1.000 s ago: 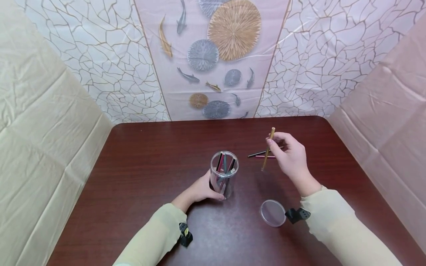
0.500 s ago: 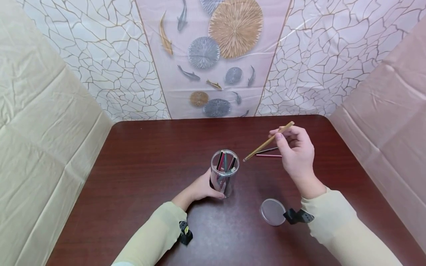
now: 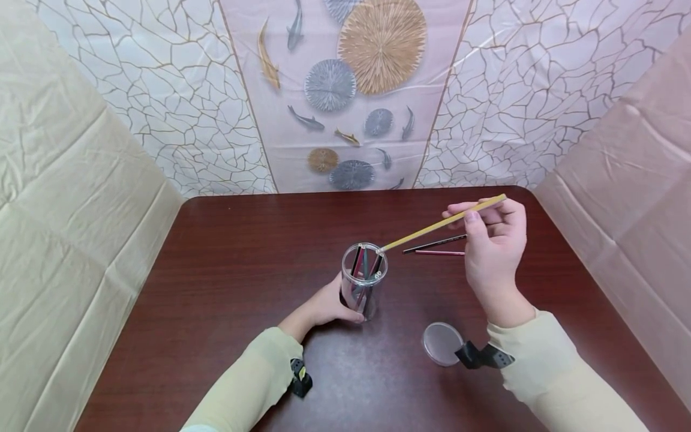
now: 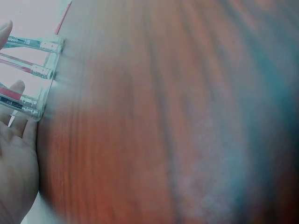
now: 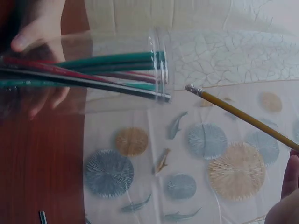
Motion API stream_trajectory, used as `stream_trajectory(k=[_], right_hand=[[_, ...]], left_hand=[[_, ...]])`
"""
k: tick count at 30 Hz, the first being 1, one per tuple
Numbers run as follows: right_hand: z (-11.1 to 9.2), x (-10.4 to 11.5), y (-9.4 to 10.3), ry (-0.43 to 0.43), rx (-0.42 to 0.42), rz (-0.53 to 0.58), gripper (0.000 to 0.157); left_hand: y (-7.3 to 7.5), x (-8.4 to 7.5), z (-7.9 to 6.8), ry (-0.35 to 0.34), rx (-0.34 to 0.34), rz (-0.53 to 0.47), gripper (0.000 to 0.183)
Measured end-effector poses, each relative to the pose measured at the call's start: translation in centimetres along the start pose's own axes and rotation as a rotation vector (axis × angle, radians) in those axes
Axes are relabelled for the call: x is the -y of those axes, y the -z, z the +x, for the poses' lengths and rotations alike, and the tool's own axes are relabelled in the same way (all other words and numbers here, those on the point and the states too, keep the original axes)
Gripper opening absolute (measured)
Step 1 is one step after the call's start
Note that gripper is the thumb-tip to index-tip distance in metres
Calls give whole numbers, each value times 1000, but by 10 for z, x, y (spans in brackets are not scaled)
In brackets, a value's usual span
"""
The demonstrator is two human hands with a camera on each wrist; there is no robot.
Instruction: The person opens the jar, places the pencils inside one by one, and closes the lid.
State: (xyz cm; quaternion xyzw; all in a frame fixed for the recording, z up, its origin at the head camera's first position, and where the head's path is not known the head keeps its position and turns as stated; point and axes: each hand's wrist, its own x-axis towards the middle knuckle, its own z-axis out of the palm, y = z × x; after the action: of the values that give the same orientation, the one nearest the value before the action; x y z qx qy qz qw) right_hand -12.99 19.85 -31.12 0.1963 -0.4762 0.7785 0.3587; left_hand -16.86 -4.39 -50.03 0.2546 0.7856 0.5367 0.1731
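Observation:
My left hand grips a clear plastic cup that stands on the table, thumb in front. Several pencils, black, red and green, lean inside it; their ends also show in the left wrist view. Between thumb and fingers my right hand pinches a yellow pencil at its upper part. The pencil slants down to the left, its lower end at the cup's far right rim. In the right wrist view a metal-banded end points at the cup's mouth, with a small gap showing between them.
A black pencil and a dark pink pencil lie on the table right of the cup. Nearer me is a round clear lid, close to the right wrist camera. Fabric walls enclose the table.
My right hand has moved to the right and tilted the yellow pencil from nearly upright to a slant, bringing its lower end to the cup's rim. The left hand and cup have stayed put.

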Motion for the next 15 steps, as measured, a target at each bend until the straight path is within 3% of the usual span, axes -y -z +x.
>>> stream_trajectory(k=[15], right_hand=[[-18,-14,-1,-131,154,-70,8]], left_hand=[[-1,-1,0,-13,3,2,103]])
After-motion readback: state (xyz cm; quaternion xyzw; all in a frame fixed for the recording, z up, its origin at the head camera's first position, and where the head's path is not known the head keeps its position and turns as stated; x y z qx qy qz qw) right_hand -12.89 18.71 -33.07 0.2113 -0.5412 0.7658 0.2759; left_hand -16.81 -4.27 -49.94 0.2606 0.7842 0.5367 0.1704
